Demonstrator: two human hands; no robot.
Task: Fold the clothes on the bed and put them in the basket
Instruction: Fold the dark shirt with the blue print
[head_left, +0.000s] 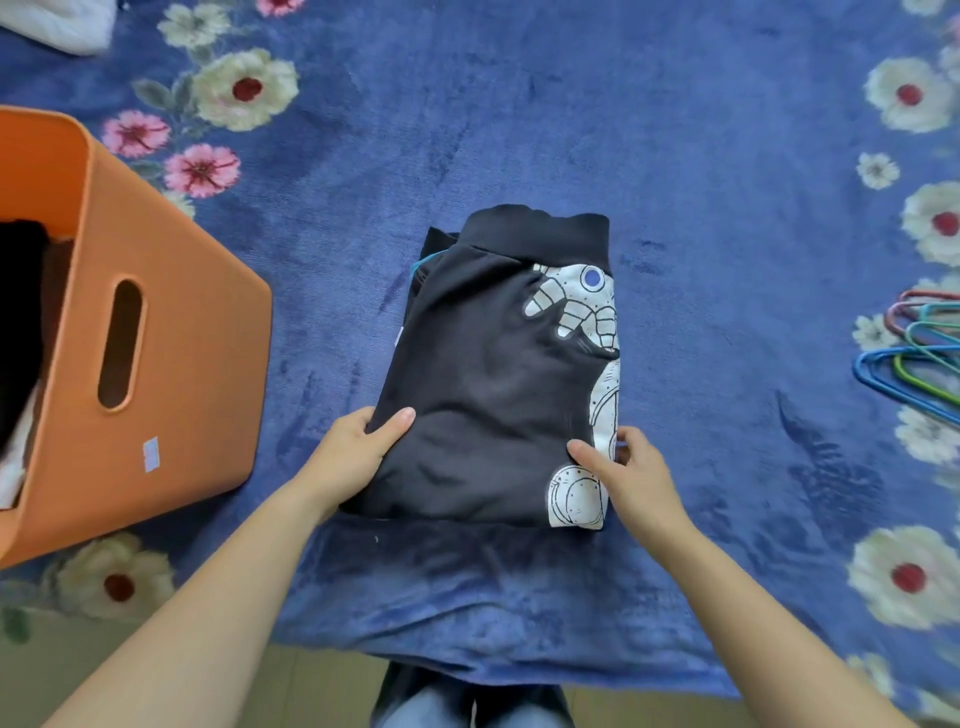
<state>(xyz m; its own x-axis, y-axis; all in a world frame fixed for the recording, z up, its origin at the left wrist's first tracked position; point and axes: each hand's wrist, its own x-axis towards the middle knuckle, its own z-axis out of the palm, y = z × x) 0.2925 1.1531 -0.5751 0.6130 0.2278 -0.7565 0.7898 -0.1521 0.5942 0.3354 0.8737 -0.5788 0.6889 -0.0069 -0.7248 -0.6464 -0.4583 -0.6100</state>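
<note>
Fingers (363, 418) of my left hand (358, 452) curled round the near left edge of the folded black sweatshirt (493, 374), thumb on top; my right hand (628, 473) pinched its right edge. It lay flat on the blue flowered bed (519, 114), orange basket (197, 364) off left.

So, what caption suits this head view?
Left hand and right hand hold folded dark sweatshirt on floral blanket, orange basket beside.

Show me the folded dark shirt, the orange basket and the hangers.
folded dark shirt (483, 374): head view, plain cloth at its middle.
orange basket (197, 322): head view, side wall beside the handle slot.
hangers (918, 347): head view, middle of the coloured bundle.
</note>
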